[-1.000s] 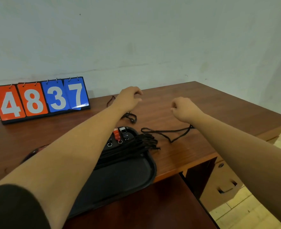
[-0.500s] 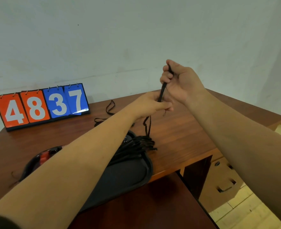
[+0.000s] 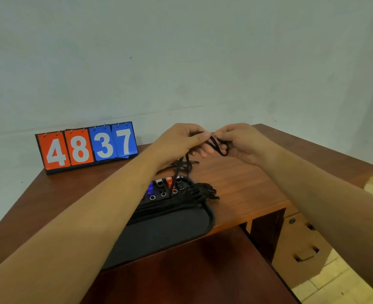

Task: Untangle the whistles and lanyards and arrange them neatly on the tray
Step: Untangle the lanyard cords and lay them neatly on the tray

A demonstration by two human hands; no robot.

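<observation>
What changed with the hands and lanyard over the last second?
The right hand lifted the black cord lanyard off the brown wooden desk, then lowered; the left hand rose to meet it, both now pinching it. The black plastic tray, whistles and number flip-board stayed put.

My left hand and right hand met above the desk, both pinching one black lanyard; its cord hung down toward the tray's far end, where whistles lay in a row; a scoreboard reading 4837 stood far left.
</observation>
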